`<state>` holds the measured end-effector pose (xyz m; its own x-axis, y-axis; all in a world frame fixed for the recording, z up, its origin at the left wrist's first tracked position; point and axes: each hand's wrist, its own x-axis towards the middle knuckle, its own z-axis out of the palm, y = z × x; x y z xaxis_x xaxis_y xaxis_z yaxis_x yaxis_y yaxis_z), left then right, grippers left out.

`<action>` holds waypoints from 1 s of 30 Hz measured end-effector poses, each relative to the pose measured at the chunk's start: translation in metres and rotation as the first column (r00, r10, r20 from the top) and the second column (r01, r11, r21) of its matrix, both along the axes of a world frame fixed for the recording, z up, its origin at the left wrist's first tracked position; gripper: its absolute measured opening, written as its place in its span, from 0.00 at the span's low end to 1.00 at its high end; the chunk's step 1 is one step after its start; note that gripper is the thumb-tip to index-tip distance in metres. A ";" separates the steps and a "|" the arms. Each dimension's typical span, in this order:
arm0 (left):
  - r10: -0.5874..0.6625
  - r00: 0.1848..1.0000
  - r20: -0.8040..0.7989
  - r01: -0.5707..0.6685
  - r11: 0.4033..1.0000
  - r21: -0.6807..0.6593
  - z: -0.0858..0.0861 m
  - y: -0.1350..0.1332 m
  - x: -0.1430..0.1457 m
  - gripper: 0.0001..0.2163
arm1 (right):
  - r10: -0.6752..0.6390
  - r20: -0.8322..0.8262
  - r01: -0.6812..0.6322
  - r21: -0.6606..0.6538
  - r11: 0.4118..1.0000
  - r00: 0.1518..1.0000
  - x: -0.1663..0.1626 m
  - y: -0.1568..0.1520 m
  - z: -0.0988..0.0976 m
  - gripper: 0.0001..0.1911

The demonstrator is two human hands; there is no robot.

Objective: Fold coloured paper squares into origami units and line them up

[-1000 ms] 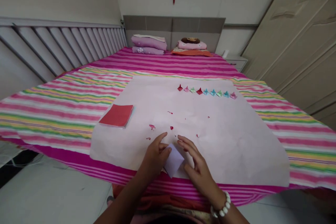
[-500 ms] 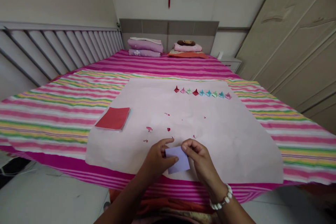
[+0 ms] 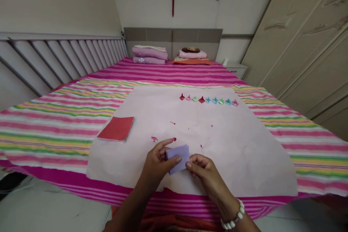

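Note:
A small folded square of purple paper [image 3: 178,153] is held above the near part of a large white sheet [image 3: 239,152]. My left hand [image 3: 157,162] grips it from the left, thumb across its face and index finger stretched out beyond it. At the paper's lower right edge, my right hand [image 3: 202,168], with a white bead bracelet on the wrist, pinches with thumb and fingertips. Layers show along the paper's top edge. Under and beyond the hands, small red and pink scraps [image 3: 154,139] lie scattered on the sheet.
A stack of square paper with red on top [image 3: 116,128] lies at the sheet's left. Across the far right runs a row of several small folded paper pieces [image 3: 201,99] in red, pink, green and blue. The sheet rests on a striped bed [image 3: 54,116] with a railing [image 3: 67,58] on the left.
The purple paper has turned and tilted slightly between my hands. My right hand has shifted from its top right corner down to the lower right edge. The view has tipped up a little.

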<state>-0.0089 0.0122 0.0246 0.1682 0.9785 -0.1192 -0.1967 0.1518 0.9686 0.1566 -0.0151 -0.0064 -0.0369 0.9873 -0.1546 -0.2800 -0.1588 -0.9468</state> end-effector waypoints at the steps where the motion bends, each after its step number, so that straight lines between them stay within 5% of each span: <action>1: -0.037 0.999 0.040 0.037 0.999 -0.011 -0.002 -0.001 0.002 0.28 | -0.031 -0.024 0.031 -0.003 1.000 0.999 0.000 0.000 0.000 0.13; 5: -0.130 0.990 0.062 0.131 0.991 -0.006 -0.010 -0.006 0.006 0.18 | -0.066 -0.032 0.066 0.014 0.998 0.997 -0.001 0.000 -0.002 0.13; 10: -0.092 0.973 -0.214 0.128 0.979 0.161 -0.007 -0.009 0.004 0.10 | -0.040 -0.002 0.040 0.094 0.995 0.999 0.001 0.001 -0.001 0.13; 14: -0.005 0.930 -0.368 0.106 0.961 0.256 0.001 -0.012 0.004 0.20 | -0.043 0.014 0.041 0.125 0.991 0.999 0.003 0.001 0.005 0.11; 19: 0.071 0.981 -0.182 -0.006 0.942 0.335 -0.003 -0.015 0.006 0.27 | -0.014 -0.017 0.016 0.116 0.993 1.000 0.001 -0.002 0.004 0.09; 22: 0.072 0.988 -0.133 -0.008 0.901 0.434 -0.008 -0.016 0.002 0.19 | -0.003 -0.038 0.008 0.119 0.993 0.999 -0.001 -0.004 0.002 0.09; 30: 0.102 0.937 -0.333 0.159 0.726 0.670 -0.002 -0.015 -0.008 0.06 | 0.012 -0.051 -0.005 0.132 0.991 0.999 -0.005 -0.003 -0.001 0.10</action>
